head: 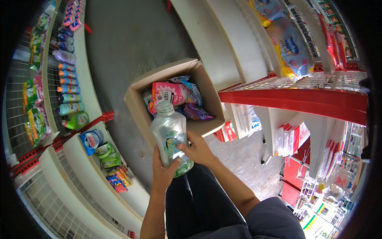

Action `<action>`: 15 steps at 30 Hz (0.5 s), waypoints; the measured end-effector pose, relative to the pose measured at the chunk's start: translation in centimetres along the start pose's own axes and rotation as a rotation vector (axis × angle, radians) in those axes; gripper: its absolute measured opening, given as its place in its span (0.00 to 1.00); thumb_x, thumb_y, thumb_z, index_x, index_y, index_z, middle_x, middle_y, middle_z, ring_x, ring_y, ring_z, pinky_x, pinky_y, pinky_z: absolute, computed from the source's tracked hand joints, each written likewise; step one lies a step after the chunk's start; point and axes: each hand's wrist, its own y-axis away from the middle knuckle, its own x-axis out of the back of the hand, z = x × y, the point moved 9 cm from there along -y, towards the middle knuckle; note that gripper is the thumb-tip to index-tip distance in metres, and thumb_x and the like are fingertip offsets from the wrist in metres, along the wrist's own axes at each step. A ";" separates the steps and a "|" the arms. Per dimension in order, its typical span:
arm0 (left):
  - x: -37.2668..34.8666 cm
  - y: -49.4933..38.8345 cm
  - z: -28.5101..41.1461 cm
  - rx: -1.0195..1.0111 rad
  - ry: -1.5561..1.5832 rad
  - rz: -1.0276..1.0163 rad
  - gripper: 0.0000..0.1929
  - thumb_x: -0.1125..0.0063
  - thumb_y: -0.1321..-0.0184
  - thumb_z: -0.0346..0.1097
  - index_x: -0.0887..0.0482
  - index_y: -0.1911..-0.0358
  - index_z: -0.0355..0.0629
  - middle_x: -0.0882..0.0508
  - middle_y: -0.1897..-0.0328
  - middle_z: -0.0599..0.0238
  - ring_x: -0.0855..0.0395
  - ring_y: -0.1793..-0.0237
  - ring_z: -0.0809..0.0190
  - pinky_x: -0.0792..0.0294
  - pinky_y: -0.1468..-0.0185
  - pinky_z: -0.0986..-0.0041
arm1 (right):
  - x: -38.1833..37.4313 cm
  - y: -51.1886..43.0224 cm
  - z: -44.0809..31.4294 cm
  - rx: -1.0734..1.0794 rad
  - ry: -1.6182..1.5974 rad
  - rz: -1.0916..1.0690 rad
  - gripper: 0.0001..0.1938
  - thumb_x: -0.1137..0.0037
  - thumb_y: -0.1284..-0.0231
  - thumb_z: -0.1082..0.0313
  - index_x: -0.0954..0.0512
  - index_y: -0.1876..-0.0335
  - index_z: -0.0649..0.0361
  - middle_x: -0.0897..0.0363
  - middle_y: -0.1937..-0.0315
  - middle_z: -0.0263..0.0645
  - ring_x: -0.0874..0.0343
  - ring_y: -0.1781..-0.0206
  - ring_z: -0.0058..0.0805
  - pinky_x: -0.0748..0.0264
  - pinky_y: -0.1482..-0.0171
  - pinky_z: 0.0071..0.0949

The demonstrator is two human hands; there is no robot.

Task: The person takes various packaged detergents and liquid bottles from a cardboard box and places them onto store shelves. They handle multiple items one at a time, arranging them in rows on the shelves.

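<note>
A clear plastic bottle with a pale cap and a printed label is gripped between both hands, its capped end pointing away from me. My left hand holds its lower left side, and my right hand grips its right side, thumb on the label. Beyond the bottle, and partly covered by it, an open cardboard box contains several soft packets. Among them are a pink packet, a light blue packet and a purple packet. The bottle's cap overlaps the packets in view.
Shelves at left carry a row of bottles, a green bottle and a blue pouch. A pale shelf and a red metal beam stand at right, with large plastic-wrapped packs above. Grey floor runs between the shelves.
</note>
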 end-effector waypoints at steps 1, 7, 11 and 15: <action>-0.3 0.6 0.7 -0.021 -0.037 0.003 0.35 0.34 0.48 0.25 0.37 0.35 0.36 0.25 0.43 0.58 0.26 0.42 0.61 0.33 0.38 0.69 | 1.6 0.8 -2.3 0.151 0.127 0.198 0.28 0.42 0.37 0.49 0.27 0.41 0.65 0.19 0.55 0.48 0.20 0.53 0.42 0.26 0.45 0.33; -1.7 5.8 7.3 -0.226 -0.278 0.070 0.37 0.32 0.50 0.28 0.37 0.35 0.33 0.26 0.41 0.54 0.28 0.40 0.58 0.36 0.36 0.68 | 6.9 6.9 -5.1 -0.124 -0.413 0.506 0.26 0.39 0.39 0.56 0.28 0.40 0.65 0.30 0.42 0.58 0.27 0.43 0.47 0.31 0.40 0.38; -2.0 10.6 12.1 -0.356 -0.355 0.170 0.35 0.31 0.49 0.31 0.34 0.37 0.31 0.22 0.45 0.51 0.24 0.44 0.56 0.33 0.39 0.68 | 7.6 10.7 -14.0 0.133 -0.072 0.379 0.37 0.34 0.44 0.60 0.38 0.30 0.63 0.36 0.35 0.56 0.29 0.39 0.44 0.33 0.37 0.37; -3.9 15.1 17.2 -0.524 -0.498 0.213 0.34 0.34 0.49 0.29 0.34 0.36 0.35 0.25 0.42 0.54 0.26 0.41 0.57 0.35 0.38 0.68 | 4.5 15.6 -22.2 0.407 -0.138 0.428 0.55 0.26 0.55 0.55 0.54 0.25 0.61 0.36 0.37 0.58 0.33 0.35 0.48 0.37 0.34 0.38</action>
